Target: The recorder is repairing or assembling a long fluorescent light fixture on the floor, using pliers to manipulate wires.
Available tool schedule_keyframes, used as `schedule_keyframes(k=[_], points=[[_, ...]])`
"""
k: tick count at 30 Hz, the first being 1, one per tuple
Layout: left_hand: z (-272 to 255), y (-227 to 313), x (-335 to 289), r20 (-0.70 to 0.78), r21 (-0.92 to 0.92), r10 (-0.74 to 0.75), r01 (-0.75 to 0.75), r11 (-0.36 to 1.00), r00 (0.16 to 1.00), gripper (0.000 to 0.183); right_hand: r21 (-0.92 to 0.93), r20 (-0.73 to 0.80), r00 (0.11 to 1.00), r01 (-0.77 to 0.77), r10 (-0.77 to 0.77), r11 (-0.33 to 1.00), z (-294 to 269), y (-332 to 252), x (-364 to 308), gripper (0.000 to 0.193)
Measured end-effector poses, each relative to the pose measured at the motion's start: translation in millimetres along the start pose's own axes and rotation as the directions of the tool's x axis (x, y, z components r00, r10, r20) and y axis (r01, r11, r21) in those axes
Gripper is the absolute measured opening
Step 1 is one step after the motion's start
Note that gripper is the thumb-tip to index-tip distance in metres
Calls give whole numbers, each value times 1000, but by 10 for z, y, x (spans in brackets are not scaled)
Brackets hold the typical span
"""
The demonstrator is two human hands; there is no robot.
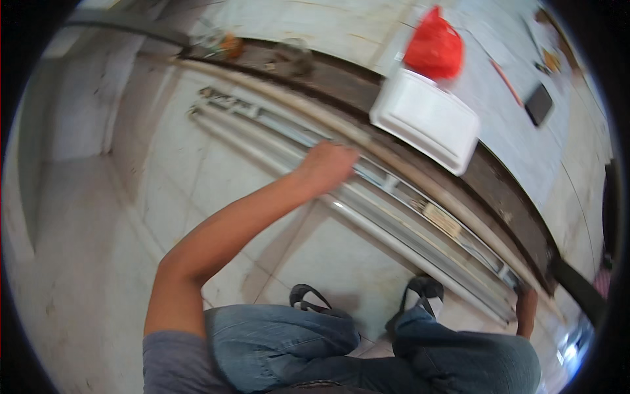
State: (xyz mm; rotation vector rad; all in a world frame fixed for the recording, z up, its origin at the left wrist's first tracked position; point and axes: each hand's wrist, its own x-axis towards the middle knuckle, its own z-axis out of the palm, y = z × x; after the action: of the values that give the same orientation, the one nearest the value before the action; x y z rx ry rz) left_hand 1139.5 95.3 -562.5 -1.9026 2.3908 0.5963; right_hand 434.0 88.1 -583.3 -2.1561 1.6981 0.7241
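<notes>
A long white fluorescent light fixture (394, 190) runs slantwise from upper left to lower right, its narrow metal channel exposed. A cream block, apparently a ballast (441, 219), and wires sit inside. Along its near side lies a long white tube (387, 238). My left hand (328, 167) is closed over the fixture near its middle; motion blurs the fingers, and their undersides are hidden. At the far right end, my right hand (527, 297) reaches to the fixture's tip, with its fingers mostly out of sight.
Beyond the fixture stands a low table with a dark edge (344, 82). On it are a white foam box (426, 118), a red plastic bag (434, 46), a black phone (539, 104), an orange pencil-like stick (505, 82) and a clear glass (293, 56). My feet (423, 295) are close by.
</notes>
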Motion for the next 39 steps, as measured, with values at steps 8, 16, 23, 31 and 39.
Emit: schedule_keyframes(k=[8, 16, 23, 31, 39], points=[[-114, -4, -120, 0, 43, -95, 94, 995, 996, 28, 149, -33, 995, 98, -94, 984, -266, -381, 196, 16], [-224, -365, -182, -19, 69, 23, -22, 997, 1000, 28, 419, -36, 998, 57, -47, 906, -291, -359, 115, 7], [-211, -539, -378, -121, -366, -37, -10, 931, 992, 38, 502, -176, 982, 147, -66, 852, -334, -450, 114, 7], [-67, -291, -84, -178, -356, -55, -12, 935, 983, 34, 283, -199, 975, 151, -96, 947, 250, 708, -240, 25], [-239, -275, -326, -148, -231, -117, 81, 970, 982, 21, 354, -291, 954, 180, -75, 918, -635, -794, 191, 14]])
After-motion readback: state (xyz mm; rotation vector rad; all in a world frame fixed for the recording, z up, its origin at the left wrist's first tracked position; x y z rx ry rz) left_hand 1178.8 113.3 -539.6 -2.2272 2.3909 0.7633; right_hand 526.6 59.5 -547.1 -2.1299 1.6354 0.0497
